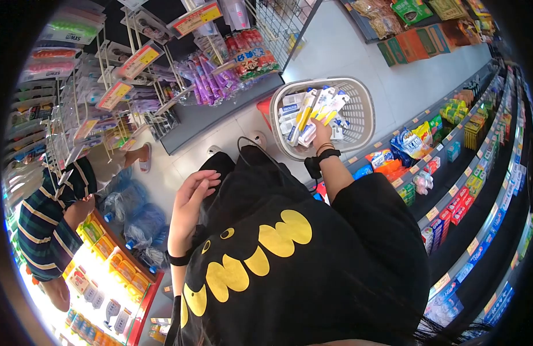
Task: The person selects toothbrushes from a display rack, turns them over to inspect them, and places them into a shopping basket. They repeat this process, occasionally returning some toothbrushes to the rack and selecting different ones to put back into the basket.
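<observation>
My right hand [321,137] reaches into a pale grey plastic basket [363,115] on the floor ahead. Its fingers are closed around several slim white packs [323,106] with blue and yellow print; they look like packaged toothbrushes. More white packs [289,109] lie under and beside them in the basket. A black watch is on that wrist. My left hand [196,190] is held in front of my black shirt, near my leg. Its fingers are stretched out and nothing is in them.
Hanging packets [211,78] on hooks fill a rack at upper left. Shelves of boxed and bagged goods [413,141] run along the right. Large water bottles [142,222] and a person in a striped shirt [44,213] are at left, by a lit display [105,288].
</observation>
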{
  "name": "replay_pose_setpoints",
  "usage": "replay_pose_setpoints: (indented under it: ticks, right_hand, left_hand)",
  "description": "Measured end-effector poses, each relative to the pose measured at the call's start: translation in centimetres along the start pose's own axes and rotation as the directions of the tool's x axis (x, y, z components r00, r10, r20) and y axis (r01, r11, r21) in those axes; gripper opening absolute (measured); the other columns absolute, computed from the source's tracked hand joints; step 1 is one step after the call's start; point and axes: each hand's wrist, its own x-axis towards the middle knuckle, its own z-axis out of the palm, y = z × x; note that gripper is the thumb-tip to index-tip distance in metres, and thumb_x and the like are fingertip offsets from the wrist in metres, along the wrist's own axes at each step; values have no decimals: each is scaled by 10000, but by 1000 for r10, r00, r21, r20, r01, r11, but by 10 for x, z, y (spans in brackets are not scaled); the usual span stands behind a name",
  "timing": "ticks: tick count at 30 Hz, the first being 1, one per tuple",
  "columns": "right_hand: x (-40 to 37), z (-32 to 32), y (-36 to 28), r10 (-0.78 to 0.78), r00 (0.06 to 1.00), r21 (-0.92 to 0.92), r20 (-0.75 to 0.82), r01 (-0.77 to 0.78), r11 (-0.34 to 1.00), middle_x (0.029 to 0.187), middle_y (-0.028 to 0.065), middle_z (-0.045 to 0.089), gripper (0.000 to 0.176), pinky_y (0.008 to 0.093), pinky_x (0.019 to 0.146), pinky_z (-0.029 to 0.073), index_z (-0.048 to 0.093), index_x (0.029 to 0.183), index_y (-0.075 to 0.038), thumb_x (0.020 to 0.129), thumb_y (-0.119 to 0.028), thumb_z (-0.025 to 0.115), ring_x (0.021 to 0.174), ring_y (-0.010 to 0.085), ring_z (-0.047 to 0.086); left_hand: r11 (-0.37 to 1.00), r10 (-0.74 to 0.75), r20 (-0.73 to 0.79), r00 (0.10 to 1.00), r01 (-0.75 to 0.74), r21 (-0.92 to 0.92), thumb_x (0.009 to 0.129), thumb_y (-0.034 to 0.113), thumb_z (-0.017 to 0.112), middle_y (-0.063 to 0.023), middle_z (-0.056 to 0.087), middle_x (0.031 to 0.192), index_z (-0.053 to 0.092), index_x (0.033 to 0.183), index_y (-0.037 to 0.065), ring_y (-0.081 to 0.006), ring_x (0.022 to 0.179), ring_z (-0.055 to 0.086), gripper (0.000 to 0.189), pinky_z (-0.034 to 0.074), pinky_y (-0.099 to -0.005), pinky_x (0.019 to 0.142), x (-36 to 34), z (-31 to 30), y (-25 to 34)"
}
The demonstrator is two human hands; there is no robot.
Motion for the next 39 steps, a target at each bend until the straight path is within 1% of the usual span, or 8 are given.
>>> replay_pose_setpoints:
  ticks: [10, 12, 14, 18, 22, 25, 28, 39]
  right_hand:
    - [20, 34, 32, 96, 991, 43, 95, -100, 994, 857, -8, 571, 260, 287, 692, 449, 597, 1012, -145, 764, -168, 669, 794, 136, 537]
    - [42, 5, 41, -291, 721, -741, 629, 669, 55, 1145, 98, 568, 535, 331, 923, 417, 533, 1191, -64, 665, -26, 622, 1073, 247, 523]
    - [62, 2, 45, -283, 680, -720, 676, 691, -61, 1167, 120, 560, 579, 328, 912, 439, 496, 1238, -43, 667, 10, 579, 1063, 265, 539]
    - [64, 32, 41, 188, 958, -141, 218, -160, 977, 988, 136, 597, 334, 372, 757, 508, 593, 1100, -13, 840, -218, 553, 851, 257, 600]
    - [67, 22, 49, -24, 982, -545, 185, 123, 829, 942, 149, 616, 313, 355, 804, 479, 598, 1027, 27, 834, -216, 557, 855, 257, 597]
    - [69, 15, 52, -194, 863, -873, 467, 484, 52, 947, 176, 622, 350, 373, 780, 452, 597, 999, 70, 808, -223, 586, 833, 290, 585]
    - [19, 44, 27, -34, 999, -742, -40, -7, 670, 950, 186, 625, 426, 373, 777, 447, 602, 957, 97, 771, -286, 628, 845, 298, 589]
    - [21, 46, 36, -200, 980, -817, 3, 118, 564, 938, 203, 640, 447, 386, 769, 456, 621, 932, 84, 748, -320, 674, 853, 321, 610]
  left_hand:
    - [989, 143, 31, 989, -142, -28, 921, 100, 496, -73, 611, 1028, 544, 1104, -5, -125, 976, 563, 217, 436, -252, 866, -8, -7, -10]
    - [986, 164, 25, 986, -163, -36, 915, 110, 507, -72, 618, 1004, 548, 1097, -6, -126, 968, 567, 219, 441, -250, 856, -6, -10, -20]
    - [992, 125, 29, 992, -125, -3, 919, 116, 503, -89, 599, 1057, 538, 1104, -10, -145, 1022, 558, 227, 435, -266, 883, -6, -13, -24]
    - [979, 203, -53, 978, -202, 19, 919, 135, 505, -79, 609, 1040, 553, 1099, -2, -138, 1005, 559, 231, 430, -267, 878, -14, -20, -30]
    - [983, 167, -68, 984, -161, 83, 920, 194, 508, -62, 614, 1010, 558, 1105, 6, -126, 965, 560, 268, 432, -270, 851, -24, -23, -29]
    - [984, 154, -70, 986, -146, 106, 920, 202, 505, -56, 614, 990, 561, 1102, 12, -127, 941, 560, 269, 434, -266, 828, -29, -24, -29]
    - [983, 139, -87, 986, -127, 130, 920, 207, 503, -57, 614, 980, 562, 1100, 16, -127, 936, 560, 269, 435, -265, 819, -32, -24, -27]
    - [976, 176, -58, 983, -166, 142, 922, 207, 491, -82, 619, 992, 564, 1097, 11, -163, 967, 566, 273, 426, -286, 859, -29, -21, -33]
